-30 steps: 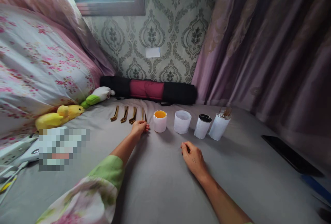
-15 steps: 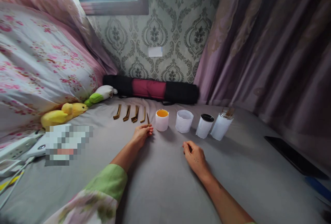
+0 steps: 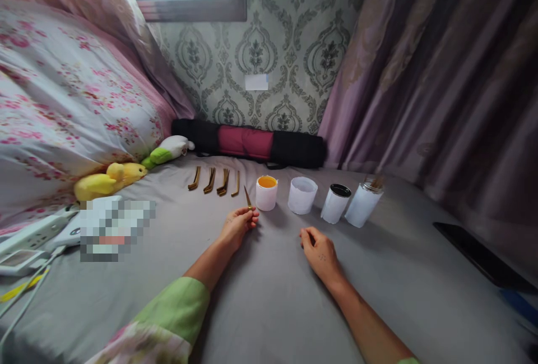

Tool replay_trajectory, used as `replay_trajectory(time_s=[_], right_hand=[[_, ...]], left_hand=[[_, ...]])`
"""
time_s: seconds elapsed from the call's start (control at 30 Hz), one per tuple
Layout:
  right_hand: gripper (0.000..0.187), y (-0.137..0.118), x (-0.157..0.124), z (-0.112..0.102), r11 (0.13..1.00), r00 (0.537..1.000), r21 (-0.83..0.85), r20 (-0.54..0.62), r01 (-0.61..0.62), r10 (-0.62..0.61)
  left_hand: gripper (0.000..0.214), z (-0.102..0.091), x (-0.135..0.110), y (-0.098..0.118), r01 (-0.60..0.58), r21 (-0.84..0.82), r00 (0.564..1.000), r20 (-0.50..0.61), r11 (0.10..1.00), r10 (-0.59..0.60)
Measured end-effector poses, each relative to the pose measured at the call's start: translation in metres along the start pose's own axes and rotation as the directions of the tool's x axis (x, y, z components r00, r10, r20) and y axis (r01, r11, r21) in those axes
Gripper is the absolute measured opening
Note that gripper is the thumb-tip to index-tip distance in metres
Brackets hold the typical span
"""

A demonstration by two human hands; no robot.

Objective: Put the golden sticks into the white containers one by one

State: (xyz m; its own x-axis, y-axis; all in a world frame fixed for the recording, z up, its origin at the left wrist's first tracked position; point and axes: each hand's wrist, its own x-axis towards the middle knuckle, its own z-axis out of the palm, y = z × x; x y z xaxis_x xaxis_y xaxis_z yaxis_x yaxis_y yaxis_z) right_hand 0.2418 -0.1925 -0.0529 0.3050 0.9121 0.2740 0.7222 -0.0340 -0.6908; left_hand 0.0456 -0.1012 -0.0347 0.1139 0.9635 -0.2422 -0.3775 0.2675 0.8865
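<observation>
My left hand (image 3: 239, 227) is closed, its fingertips pinching the near end of a thin golden-brown bent stick (image 3: 247, 198) that points up and away. Just right of it stands a white-wrapped cup with an orange inside (image 3: 266, 198). Several similar bent sticks lie in small groups further left, among them one bundle (image 3: 224, 182) and a lone stick (image 3: 236, 183). My right hand (image 3: 318, 252) rests on the grey sheet with fingers curled in, and nothing shows in them. In front of it are a translucent white cup (image 3: 302, 198) and a white-wrapped can with a dark inside (image 3: 335, 207).
A white-wrapped jar (image 3: 362, 207) with brown sticks stands at the row's right end. Behind lies a black and maroon roll bag (image 3: 247, 142). Plush toys (image 3: 101, 182) and a power strip (image 3: 37, 230) are at left, a flat black object (image 3: 474, 252) at right.
My left hand has moved slightly right and nearer to me with the stick, away from the lone stick. The right hand stays almost still. The whole view has shifted a little.
</observation>
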Motion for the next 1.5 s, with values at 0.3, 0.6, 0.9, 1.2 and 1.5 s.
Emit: replay_trajectory(time_s=[0.3, 0.6, 0.9, 1.2, 1.5], right_hand=[[0.030, 0.000, 0.000, 0.001, 1.000, 1.000, 0.019, -0.008, 0.009, -0.009], [0.032, 0.000, 0.001, 0.002, 1.000, 1.000, 0.026, 0.001, 0.015, -0.015], [0.033, -0.003, 0.000, -0.001, 0.999, 1.000, 0.043, 0.001, 0.014, -0.014], [0.033, -0.004, 0.000, -0.002, 0.999, 1.000, 0.050, 0.008, 0.011, -0.012], [0.032, -0.004, 0.000, -0.002, 0.998, 1.000, 0.062, 0.015, -0.003, 0.002]], left_hand=[[0.014, 0.004, -0.017, -0.004, 0.012, -0.047, 0.997, 0.072, 0.999, -0.009], [0.018, 0.003, -0.018, -0.016, -0.084, 0.037, 0.992, 0.093, 0.996, 0.080], [0.033, 0.006, -0.024, -0.016, -0.279, 0.208, 0.959, 0.104, 0.937, 0.263], [0.034, 0.005, -0.025, -0.018, -0.413, 0.382, 0.911, 0.174, 0.827, 0.375], [0.028, 0.005, -0.028, -0.024, -0.540, 0.451, 0.840, 0.250, 0.711, 0.481]])
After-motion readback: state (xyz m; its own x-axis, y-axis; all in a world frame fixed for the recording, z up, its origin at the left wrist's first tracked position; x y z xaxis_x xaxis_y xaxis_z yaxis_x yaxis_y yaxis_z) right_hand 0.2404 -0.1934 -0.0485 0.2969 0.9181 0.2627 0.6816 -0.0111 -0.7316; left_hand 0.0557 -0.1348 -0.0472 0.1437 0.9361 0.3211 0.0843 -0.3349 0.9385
